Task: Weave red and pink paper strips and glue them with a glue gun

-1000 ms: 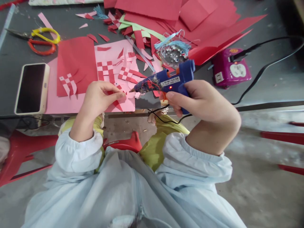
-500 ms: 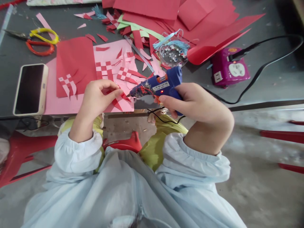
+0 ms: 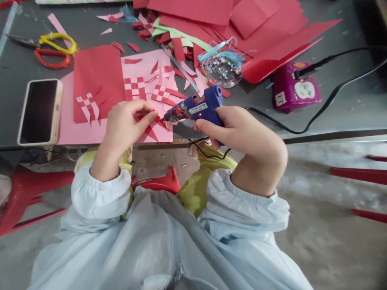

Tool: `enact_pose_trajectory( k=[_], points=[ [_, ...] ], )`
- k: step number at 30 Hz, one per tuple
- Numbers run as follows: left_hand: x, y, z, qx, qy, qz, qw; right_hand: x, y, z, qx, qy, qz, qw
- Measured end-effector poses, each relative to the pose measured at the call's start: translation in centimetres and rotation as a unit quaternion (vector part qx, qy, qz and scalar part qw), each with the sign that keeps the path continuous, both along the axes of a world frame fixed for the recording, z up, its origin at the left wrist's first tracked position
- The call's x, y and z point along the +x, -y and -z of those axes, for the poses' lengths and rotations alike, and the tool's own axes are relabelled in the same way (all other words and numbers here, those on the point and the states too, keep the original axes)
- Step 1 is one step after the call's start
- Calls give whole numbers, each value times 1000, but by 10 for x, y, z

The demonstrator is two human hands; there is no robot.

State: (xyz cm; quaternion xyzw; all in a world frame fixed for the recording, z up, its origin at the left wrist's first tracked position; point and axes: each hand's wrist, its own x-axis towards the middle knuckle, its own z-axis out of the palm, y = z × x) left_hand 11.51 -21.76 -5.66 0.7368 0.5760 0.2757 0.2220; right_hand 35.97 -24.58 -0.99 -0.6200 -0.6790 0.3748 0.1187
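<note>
Wrapped round the handle of a blue hot glue gun (image 3: 189,108) is my right hand (image 3: 234,127). A small red light glows on the gun's side, and its nozzle points left. My left hand (image 3: 128,121) is closed in a pinch on a small red paper piece (image 3: 152,132), right at the nozzle tip; the fingers partly cover the piece. Under both lies a pink paper sheet (image 3: 81,135) with woven red-and-pink checkered pieces (image 3: 134,88) and loose strips. On a red sheet (image 3: 98,68) to the left rests another checkered piece (image 3: 88,106).
A phone (image 3: 39,112) and scissors (image 3: 56,50) lie at the left. Behind are red paper sheets (image 3: 193,12), a round clear dish of googly eyes (image 3: 223,72) and blue tassels (image 3: 225,56). A purple power adapter (image 3: 296,86) with a black cord (image 3: 329,102) stands at the right.
My right hand and the glue gun have shifted slightly left, with the nozzle nearer my left fingertips. The left hand keeps its pinch; the whole view has shifted a little.
</note>
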Motion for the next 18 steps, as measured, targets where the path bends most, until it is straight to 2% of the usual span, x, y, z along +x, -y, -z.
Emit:
enact_pose_trajectory(
  k=[8,18],
  points=[
    [-1,1,1,-1,0,-8,1000,0,2,-1,-55,19,3,998],
    [0,1,0,-4,3,-9,1000,-1,3,0,-30,42,-7,999]
  ],
)
